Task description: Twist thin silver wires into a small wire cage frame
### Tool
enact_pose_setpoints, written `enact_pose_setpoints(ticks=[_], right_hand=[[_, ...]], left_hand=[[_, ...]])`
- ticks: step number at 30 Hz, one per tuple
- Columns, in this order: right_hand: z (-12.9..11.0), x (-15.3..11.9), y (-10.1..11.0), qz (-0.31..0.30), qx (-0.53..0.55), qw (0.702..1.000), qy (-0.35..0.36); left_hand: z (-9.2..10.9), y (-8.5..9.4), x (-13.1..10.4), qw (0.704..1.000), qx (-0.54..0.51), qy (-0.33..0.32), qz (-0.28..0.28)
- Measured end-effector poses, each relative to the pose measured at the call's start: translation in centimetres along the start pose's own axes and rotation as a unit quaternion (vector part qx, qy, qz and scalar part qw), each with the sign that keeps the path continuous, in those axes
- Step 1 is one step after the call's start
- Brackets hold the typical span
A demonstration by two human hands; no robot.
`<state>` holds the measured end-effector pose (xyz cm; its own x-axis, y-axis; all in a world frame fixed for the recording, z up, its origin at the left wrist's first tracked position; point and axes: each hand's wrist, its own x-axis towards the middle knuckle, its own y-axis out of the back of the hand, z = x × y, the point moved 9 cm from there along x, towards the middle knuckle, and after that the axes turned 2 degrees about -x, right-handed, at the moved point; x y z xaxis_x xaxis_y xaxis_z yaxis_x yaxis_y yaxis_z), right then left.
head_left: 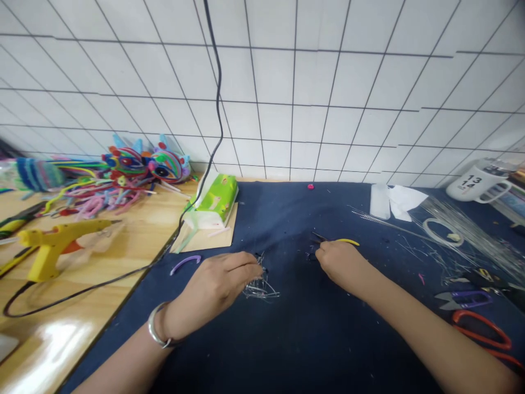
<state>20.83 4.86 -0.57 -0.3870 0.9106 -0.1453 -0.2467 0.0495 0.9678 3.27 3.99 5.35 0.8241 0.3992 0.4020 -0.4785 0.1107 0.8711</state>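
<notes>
- A small tangled heap of thin silver wire [262,287] is seen on the dark blue cloth [262,350], beside and partly beneath the fingertips of the left hand [227,276]; small dark bits are mixed in at its upper edge.
- The fingers of the left hand are bent downward at the heap; how tightly they are closed, and whether any wire is gripped, cannot be told; a silver bangle [155,326] is worn on that wrist.
- The right hand [335,261] is curled with its fingers drawn narrow, well apart from the heap; small dark pieces [310,255] are seen at its fingertips, a dark pointed item [319,236] just above; whether anything is held cannot be told.
- A yellow curved piece [349,241] is partly hidden behind the right hand; a purple curved piece [185,264] is laid left of the left hand.
- Long loose wires [478,235], a clear coil [430,232], purple-handled snips [467,299] and red-handled scissors [482,328] are spread at the right, with a white mug [476,180] by the tiled wall.
- On the wooden surface [123,257] at the left, a yellow glue gun [51,243] is laid; colourful fuzzy crafts [143,161] are placed behind it, and a green tissue pack [217,198] is set nearer the cloth.
</notes>
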Motion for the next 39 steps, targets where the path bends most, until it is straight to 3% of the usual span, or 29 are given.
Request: enact_pose_setpoints(ticks=[5,9,13,17,22,27,39], right_hand=[[0.4,0.2,0.0,0.026,-0.006,0.999,-0.019],[2.0,-0.3,1.5,0.067,0.118,0.990,-0.042],[1.6,-0.6,3.1,0.075,0.349,0.934,-0.018],[1.1,-0.5,3.1,0.047,0.468,0.882,-0.032],[0.4,-0.1,1.2,0.016,0.503,0.863,-0.050],[-1.6,0.4,-0.2,0.023,0.502,0.863,-0.040],[-2.9,0.5,-0.3,0.046,0.507,0.860,-0.025]], left_hand=[[-0.4,1.2,0.0,0.999,-0.038,0.004,0.025],[-0.6,2.2,-0.1,0.993,-0.108,-0.007,0.048],[-0.8,3.2,-0.3,0.972,-0.228,-0.008,0.062],[-1.1,4.4,-0.7,0.933,-0.338,-0.028,0.120],[-2.2,4.5,-1.2,0.894,-0.414,-0.014,0.174],[-2.9,4.1,-1.3,0.878,-0.441,-0.004,0.188],[-2.4,3.9,-1.2,0.899,-0.416,0.021,0.135]])
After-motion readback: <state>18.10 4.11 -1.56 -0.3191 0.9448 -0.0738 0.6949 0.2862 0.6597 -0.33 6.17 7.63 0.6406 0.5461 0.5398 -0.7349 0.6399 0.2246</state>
